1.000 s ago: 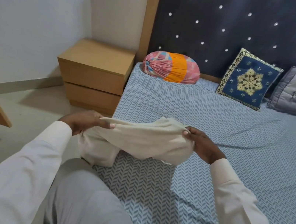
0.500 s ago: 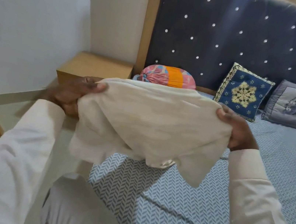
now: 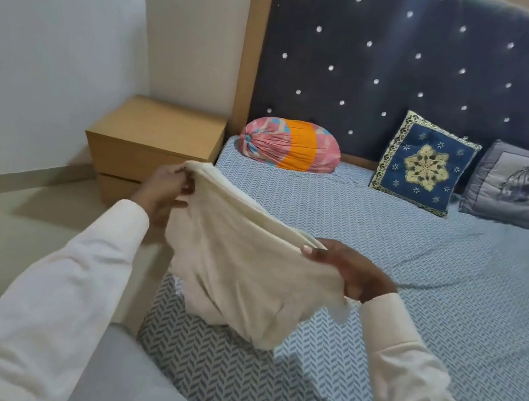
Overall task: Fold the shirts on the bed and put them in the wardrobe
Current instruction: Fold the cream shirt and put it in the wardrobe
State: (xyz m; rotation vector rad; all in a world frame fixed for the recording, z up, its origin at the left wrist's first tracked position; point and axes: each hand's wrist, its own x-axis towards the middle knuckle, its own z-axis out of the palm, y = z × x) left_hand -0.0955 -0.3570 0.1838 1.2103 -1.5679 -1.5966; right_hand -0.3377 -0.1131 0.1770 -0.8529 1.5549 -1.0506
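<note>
Over the near left corner of the bed (image 3: 451, 282): shirt (image 3: 244, 277), hanging between left hand (image 3: 164, 188), farther back, and right hand (image 3: 352, 273), nearer. Against the headboard (image 3: 398, 65), left to right: bolster (image 3: 291, 145), cushion (image 3: 425, 163), second cushion (image 3: 514, 186). Left of the bed, beside the bolster: nightstand (image 3: 155, 134).

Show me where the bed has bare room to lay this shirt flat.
The widest bare sheet lies right of the cream shirt, in front of the blue cushion and grey cushion. A smaller strip lies between the bolster and the shirt. Crowded along the headboard, where those three sit.
</note>
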